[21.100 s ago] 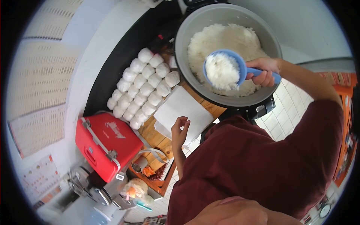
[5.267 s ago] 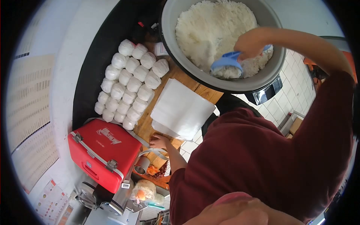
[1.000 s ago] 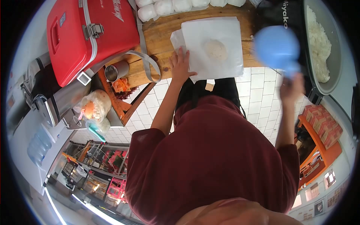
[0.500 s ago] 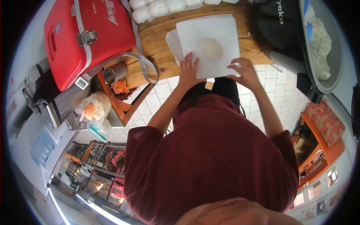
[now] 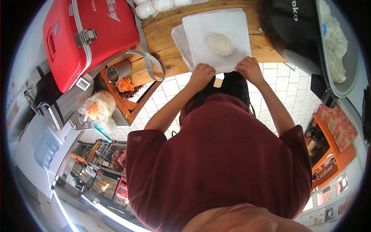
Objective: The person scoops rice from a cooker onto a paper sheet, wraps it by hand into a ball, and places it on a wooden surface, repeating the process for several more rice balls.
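A mound of white rice [image 5: 221, 44] lies on a stack of white wrapping paper [image 5: 201, 27] at the near edge of the wooden table. My left hand [image 5: 202, 76] pinches the near left corner of the top sheet, fingers curled. At the near right corner, my right hand [image 5: 249, 70] has its thumb and fingers closed on the same paper. The rice sits between and beyond both hands, untouched. Another sheet's corner sticks out on the left of the stack.
White wrapped bundles [image 5: 162, 4] line the table's far side. A red cooler box [image 5: 96, 42] with a grey strap stands left. On the right is a large black rice cooker [image 5: 290, 38] holding rice [image 5: 333, 46]. A metal cup [image 5: 123, 69] sits on the lower left shelf.
Both hands have gone from lying spread on and beside the paper to gripping its near corners. The view has shifted slightly.
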Tool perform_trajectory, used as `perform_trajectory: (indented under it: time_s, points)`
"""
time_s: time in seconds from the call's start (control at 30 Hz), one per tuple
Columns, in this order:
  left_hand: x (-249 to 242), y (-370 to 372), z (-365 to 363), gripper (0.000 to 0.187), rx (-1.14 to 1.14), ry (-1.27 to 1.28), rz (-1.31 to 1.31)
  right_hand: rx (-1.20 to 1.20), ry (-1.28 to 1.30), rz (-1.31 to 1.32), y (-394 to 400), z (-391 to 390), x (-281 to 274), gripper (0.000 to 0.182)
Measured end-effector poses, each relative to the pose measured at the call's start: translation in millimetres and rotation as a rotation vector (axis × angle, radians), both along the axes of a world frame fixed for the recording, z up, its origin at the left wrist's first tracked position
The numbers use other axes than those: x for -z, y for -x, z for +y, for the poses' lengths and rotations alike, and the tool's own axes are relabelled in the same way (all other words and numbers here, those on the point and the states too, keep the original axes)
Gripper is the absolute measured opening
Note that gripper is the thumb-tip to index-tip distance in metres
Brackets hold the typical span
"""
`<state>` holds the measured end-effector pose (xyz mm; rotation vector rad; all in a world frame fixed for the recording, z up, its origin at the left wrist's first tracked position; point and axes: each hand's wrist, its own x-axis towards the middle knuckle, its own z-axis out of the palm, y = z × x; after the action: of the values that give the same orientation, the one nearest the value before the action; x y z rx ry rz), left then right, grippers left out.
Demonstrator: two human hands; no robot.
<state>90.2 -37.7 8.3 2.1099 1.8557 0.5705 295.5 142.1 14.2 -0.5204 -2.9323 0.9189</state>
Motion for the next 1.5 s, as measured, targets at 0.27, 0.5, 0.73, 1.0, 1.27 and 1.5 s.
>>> perform_trajectory:
  time_s: [0.27, 0.5, 0.73, 1.0, 1.27, 1.5]
  points:
    - [9.1, 5.9, 16.7, 0.009, -0.104, 0.354, -0.287, -0.044, 0.220, -0.278, 13.0, 19.8, -4.8, 0.025]
    - [5.7, 18.5, 30.3, 0.013, -0.194, 0.508, -0.475, -0.090, 0.273, -0.298, 13.9, 30.6, 0.6, 0.033]
    - [18.8, 28.3, 33.6, 0.023, -0.125, 0.616, -0.603, -0.050, 0.347, -0.365, 15.6, 34.1, -3.5, 0.033]
    - [29.3, 30.7, 36.6, 0.026, -0.004, 0.606, -0.525, 0.012, 0.446, -0.394, 21.6, 36.2, -7.1, 0.036]
    - [20.6, 25.4, 42.8, 0.022, -0.190, 0.887, -0.646, -0.047, 0.399, -0.399, 16.8, 32.5, -7.4, 0.042]
    - [32.7, 24.5, 40.9, 0.028, -0.220, 0.915, -0.730, -0.015, 0.282, -0.245, 30.3, 6.3, -9.7, 0.029]
